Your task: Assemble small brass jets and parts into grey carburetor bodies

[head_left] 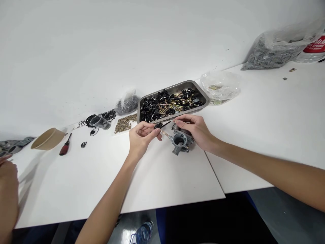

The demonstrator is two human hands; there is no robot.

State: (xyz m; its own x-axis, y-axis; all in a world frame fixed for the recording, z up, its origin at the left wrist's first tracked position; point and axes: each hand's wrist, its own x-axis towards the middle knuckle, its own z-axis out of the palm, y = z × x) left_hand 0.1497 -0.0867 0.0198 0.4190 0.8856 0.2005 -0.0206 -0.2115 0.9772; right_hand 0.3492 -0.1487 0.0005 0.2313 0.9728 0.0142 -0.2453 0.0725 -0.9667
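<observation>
My left hand (141, 138) pinches a small black fitting (158, 125) between thumb and fingertips. A thin dark stem points right from it, and a copper-coloured rod shows just below; whether these belong to the fitting I cannot tell. My right hand (199, 131) is closed around the upper right side of a grey metal carburetor (179, 139), its round bore facing me. The carburetor is at the table, just right of my left fingertips. My right palm and fingers hide part of its body.
Behind my hands stands a metal tray (175, 117) of black and brass parts. Left are a white tray (119, 134) of small brass pieces, a plastic cup (101, 122), a screwdriver (65, 147) and a paper bowl (49, 139). Another person's hand (7, 173) is at far left.
</observation>
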